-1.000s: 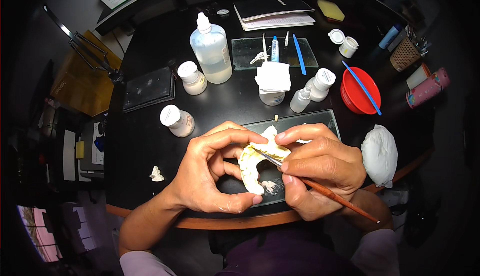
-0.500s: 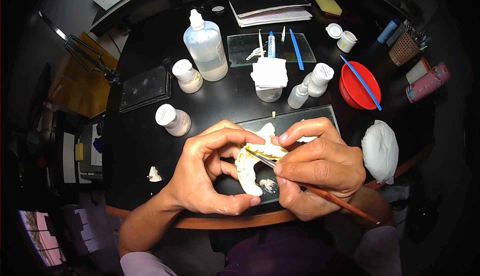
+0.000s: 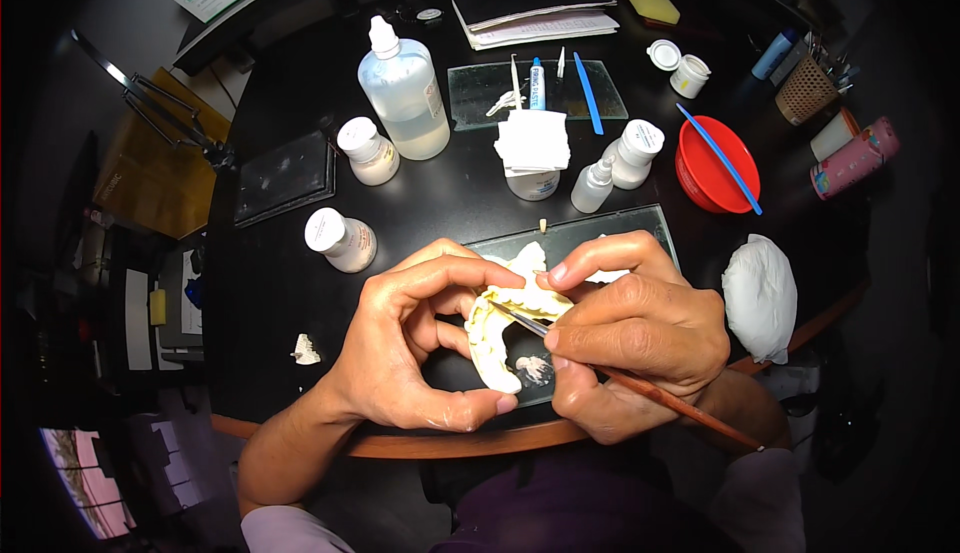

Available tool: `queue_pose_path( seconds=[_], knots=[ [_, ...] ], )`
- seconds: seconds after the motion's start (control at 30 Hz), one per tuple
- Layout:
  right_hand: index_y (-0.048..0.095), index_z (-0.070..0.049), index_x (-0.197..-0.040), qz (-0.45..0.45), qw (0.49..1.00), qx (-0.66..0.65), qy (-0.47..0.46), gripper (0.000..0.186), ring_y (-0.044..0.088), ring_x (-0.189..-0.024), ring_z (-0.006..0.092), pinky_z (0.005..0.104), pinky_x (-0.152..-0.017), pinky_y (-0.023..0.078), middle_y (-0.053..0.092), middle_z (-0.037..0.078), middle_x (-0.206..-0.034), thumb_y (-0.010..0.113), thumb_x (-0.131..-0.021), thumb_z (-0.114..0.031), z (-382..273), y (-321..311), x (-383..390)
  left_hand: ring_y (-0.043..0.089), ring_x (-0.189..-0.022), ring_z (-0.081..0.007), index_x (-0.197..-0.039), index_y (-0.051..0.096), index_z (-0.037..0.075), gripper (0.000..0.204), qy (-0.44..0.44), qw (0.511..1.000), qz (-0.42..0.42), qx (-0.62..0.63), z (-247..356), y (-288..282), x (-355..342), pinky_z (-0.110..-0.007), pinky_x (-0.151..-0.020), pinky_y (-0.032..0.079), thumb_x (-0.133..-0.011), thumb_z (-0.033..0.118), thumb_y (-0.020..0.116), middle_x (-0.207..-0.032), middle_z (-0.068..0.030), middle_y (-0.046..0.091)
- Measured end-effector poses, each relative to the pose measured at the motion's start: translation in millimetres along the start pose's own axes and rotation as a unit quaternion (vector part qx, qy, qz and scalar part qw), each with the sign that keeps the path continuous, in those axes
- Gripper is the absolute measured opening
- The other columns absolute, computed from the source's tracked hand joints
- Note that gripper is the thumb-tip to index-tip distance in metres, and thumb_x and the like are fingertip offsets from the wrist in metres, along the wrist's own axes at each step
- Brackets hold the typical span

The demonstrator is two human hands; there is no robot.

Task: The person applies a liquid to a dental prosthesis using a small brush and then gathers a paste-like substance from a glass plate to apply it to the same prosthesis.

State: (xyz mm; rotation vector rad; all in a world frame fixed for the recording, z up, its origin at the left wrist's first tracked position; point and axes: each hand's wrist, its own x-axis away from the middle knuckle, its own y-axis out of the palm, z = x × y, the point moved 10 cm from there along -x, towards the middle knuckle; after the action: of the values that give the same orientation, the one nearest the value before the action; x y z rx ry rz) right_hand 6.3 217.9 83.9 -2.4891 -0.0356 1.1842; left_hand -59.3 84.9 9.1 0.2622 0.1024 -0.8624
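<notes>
Both hands are gripping at the near edge of the round black table point(image 3: 260, 283). The left hand point(image 3: 400, 353) is curling closed around a cream plaster tooth model point(image 3: 492, 338), with the thumb pressing under its lower end and the forefinger arching over the top. The right hand point(image 3: 640, 338) is pinching a thin brush point(image 3: 650, 393) with a reddish-brown handle between thumb and fingers, and its forefinger is also resting on the upper edge of the model. The brush tip is lying across the model's upper part, while the handle is running down and to the right past the wrist.

The model is hovering over a glass slab point(image 3: 640, 228) that is lying flat on the table, with a small whitish blob point(image 3: 535, 368) sitting on the glass just beside the model's lower end.

Farther back, a big clear bottle point(image 3: 405, 93) is standing upright, and small white-capped jars point(image 3: 342, 238) are standing to the left of the hands. A red bowl point(image 3: 705, 168) with a blue stick point(image 3: 720, 158) across it is sitting to the right, and a white wad of cloth point(image 3: 760, 298) is lying near the right wrist. A stack of white paper squares point(image 3: 533, 143) is resting on a little cup behind the slab.
</notes>
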Motion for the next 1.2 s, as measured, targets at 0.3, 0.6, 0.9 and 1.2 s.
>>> queue_pose_path(
  seconds=[0.3,0.6,0.9,1.2],
  knots=[
    [0.075,-0.005,-0.092,-0.001,1.0,-0.006,0.006,0.029,0.068,-0.099,0.0313,0.0408,-0.081,0.065,0.071,0.005,-0.084,0.074,-0.065,0.007,-1.9,-2.0,0.6,0.068,-0.112,-0.0185,-0.129,0.062,-0.013,0.072,0.001,1.0,-0.001,-0.008,-0.2,0.2,-0.2,-0.025,-0.088,0.065,-0.065,-0.002,0.092,-0.123,-0.0138,0.054],
    [0.074,-0.006,-0.091,0.002,1.0,0.015,0.008,0.031,0.068,-0.098,0.0303,0.0388,-0.079,0.064,0.072,0.004,-0.084,0.074,-0.063,0.008,-1.2,-0.9,0.9,0.068,-0.114,-0.0209,-0.129,0.062,-0.013,0.072,0.012,1.0,-0.003,-0.01,1.7,0.8,-1.0,-0.025,-0.087,0.065,-0.065,-0.002,0.092,-0.123,-0.0147,0.054],
    [0.075,-0.006,-0.087,-0.001,1.0,0.012,0.013,0.028,0.068,-0.097,0.0305,0.038,-0.078,0.063,0.071,0.004,-0.082,0.074,-0.062,0.007,-0.9,-0.9,0.0,0.068,-0.114,-0.0206,-0.129,0.062,-0.013,0.072,0.012,1.0,-0.005,-0.017,2.5,0.9,-1.3,-0.025,-0.088,0.065,-0.064,-0.003,0.091,-0.122,-0.0147,0.054],
    [0.073,-0.007,-0.092,-0.001,1.0,0.008,0.008,0.031,0.067,-0.097,0.0303,0.0402,-0.08,0.065,0.07,0.004,-0.084,0.074,-0.064,0.007,-3.2,-1.9,0.8,0.068,-0.113,-0.02,-0.129,0.062,-0.013,0.072,0.008,1.0,-0.003,-0.018,2.4,1.4,0.4,-0.025,-0.087,0.065,-0.064,-0.002,0.092,-0.123,-0.0148,0.054]
  ],
)
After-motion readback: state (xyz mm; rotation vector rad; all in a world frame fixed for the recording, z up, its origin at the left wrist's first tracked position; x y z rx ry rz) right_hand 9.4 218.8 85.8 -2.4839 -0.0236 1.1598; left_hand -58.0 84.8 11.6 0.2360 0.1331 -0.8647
